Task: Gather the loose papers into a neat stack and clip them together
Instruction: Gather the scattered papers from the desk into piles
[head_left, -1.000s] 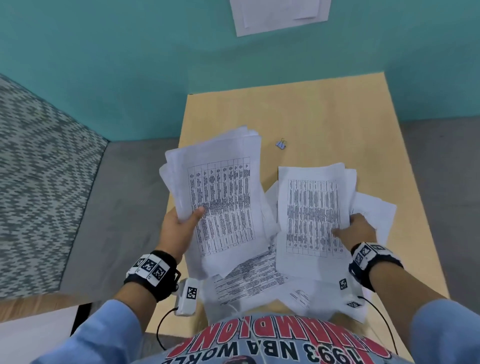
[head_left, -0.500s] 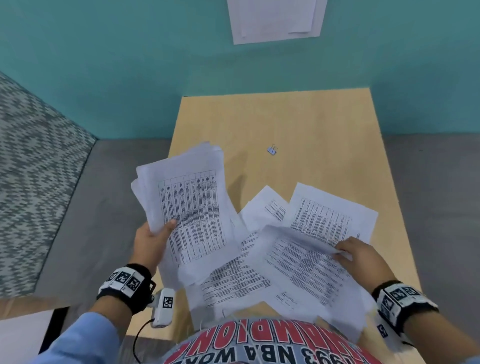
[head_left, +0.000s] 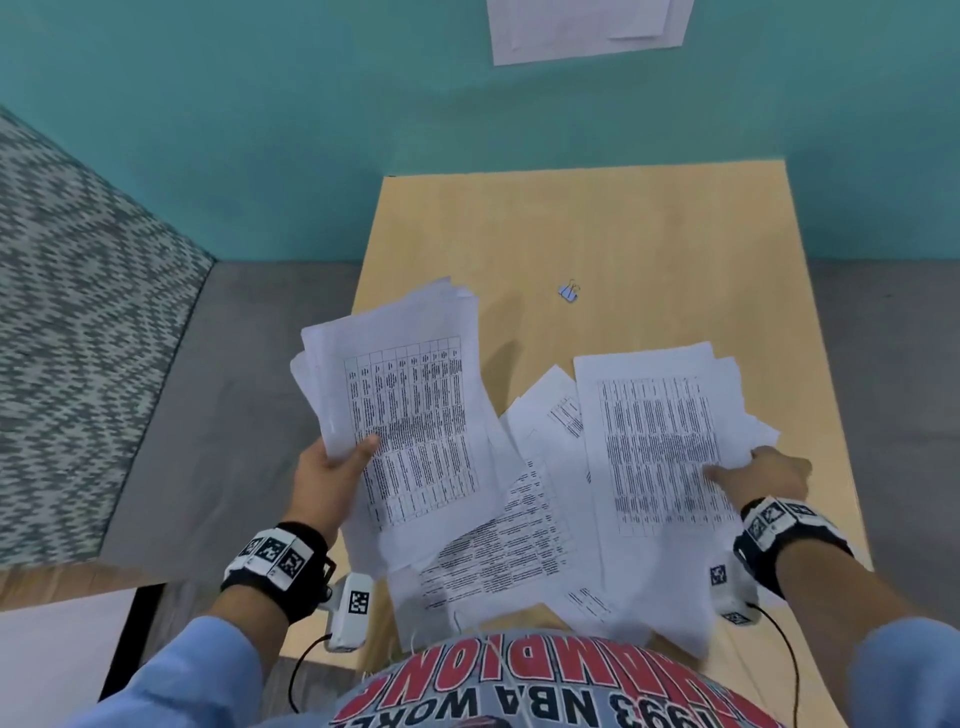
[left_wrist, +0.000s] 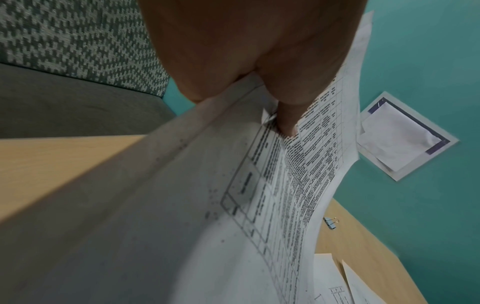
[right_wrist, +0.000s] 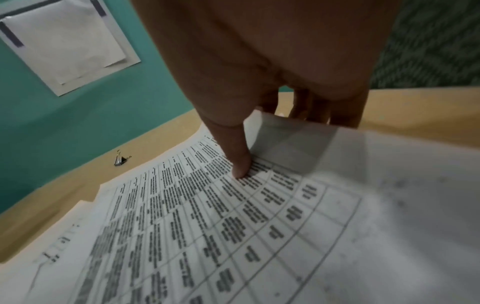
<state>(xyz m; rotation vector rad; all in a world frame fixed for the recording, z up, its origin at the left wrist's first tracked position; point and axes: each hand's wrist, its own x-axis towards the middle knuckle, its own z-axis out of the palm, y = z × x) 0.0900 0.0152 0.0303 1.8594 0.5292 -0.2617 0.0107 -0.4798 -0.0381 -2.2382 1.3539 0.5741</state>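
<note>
My left hand (head_left: 343, 462) grips a ragged bundle of printed sheets (head_left: 410, 415) above the table's left edge, thumb (left_wrist: 285, 121) on top of the bundle (left_wrist: 207, 205). My right hand (head_left: 748, 470) pinches a printed sheet (head_left: 660, 447) lifted over the right side, thumb (right_wrist: 240, 166) on its printed face (right_wrist: 207, 226) and fingers underneath. More loose sheets (head_left: 514, 540) lie overlapped on the table between my hands. A small blue binder clip (head_left: 570, 292) lies alone farther back on the wood, also seen at the edges of the wrist views (left_wrist: 330, 223) (right_wrist: 121, 160).
The light wooden table (head_left: 649, 234) stands against a teal wall (head_left: 260, 130) with white papers (head_left: 587, 26) taped on it. Grey floor (head_left: 249, 389) and a patterned panel (head_left: 78, 338) lie to the left. Bare wood surrounds the clip.
My right hand has raised one sheet off the pile and turned it upright. The left hand has kept its bundle and shifted slightly.
</note>
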